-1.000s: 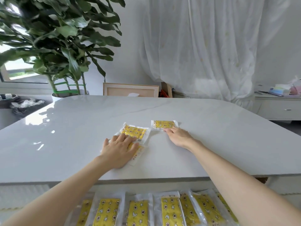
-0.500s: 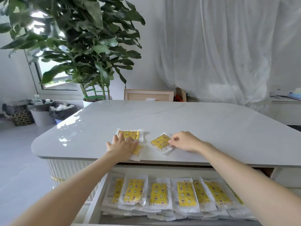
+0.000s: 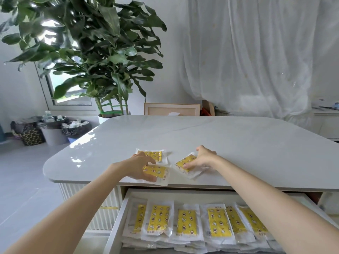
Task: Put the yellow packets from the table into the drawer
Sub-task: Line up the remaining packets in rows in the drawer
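Note:
Three yellow packets in clear wrappers lie near the front edge of the white table (image 3: 238,143). My left hand (image 3: 141,167) grips the nearest packet (image 3: 159,173) between thumb and fingers at the table's edge. A second packet (image 3: 156,155) lies flat just behind that hand. My right hand (image 3: 201,158) pinches the third packet (image 3: 185,162), whose near end is lifted and tilted. Below the table the drawer (image 3: 117,226) stands open, and several yellow packets (image 3: 187,222) lie in a row inside it.
A large potted plant (image 3: 102,57) stands behind the table's left corner. Bins and bags (image 3: 55,131) sit on the floor at the left. A framed panel (image 3: 171,109) leans behind the table, and a white curtain (image 3: 256,52) hangs at the back.
Both hands have drawn their packets closer to the front edge. The left hand has gone from pressing flat to gripping its packet, and the right hand has lifted its packet's edge. The view has tilted down.

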`<state>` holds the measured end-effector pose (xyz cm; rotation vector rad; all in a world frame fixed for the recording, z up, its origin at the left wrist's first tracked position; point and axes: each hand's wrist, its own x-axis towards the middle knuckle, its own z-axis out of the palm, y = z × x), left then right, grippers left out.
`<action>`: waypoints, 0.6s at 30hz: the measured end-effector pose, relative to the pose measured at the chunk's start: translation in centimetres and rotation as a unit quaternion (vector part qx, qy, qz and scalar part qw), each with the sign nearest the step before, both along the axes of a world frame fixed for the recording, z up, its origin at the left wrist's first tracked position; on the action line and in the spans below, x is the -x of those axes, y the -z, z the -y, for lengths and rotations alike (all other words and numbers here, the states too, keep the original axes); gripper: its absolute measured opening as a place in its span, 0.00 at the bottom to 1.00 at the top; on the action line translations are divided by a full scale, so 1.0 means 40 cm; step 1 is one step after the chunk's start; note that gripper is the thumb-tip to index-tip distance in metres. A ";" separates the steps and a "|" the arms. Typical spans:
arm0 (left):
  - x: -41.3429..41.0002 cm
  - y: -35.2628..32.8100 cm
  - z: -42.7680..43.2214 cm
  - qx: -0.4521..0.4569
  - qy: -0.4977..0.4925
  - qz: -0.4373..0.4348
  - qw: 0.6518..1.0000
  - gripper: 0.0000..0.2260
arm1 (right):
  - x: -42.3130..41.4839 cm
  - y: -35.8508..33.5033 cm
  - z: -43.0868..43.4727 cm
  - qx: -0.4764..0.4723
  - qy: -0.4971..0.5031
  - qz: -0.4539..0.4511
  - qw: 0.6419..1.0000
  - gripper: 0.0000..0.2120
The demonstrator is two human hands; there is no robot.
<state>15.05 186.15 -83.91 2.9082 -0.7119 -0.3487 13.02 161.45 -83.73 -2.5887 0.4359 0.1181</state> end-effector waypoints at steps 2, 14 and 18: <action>-0.009 0.003 -0.006 -0.018 -0.012 -0.007 1.000 0.34 | -0.001 -0.007 0.003 -0.018 0.001 -0.025 1.000 0.50; 0.018 0.012 0.028 -0.027 -0.030 0.002 0.999 0.34 | 0.038 -0.025 0.020 0.033 0.007 -0.091 0.995 0.53; 0.039 0.034 0.053 -0.033 -0.031 0.009 0.999 0.37 | 0.055 -0.028 0.024 -0.050 0.018 -0.071 0.996 0.47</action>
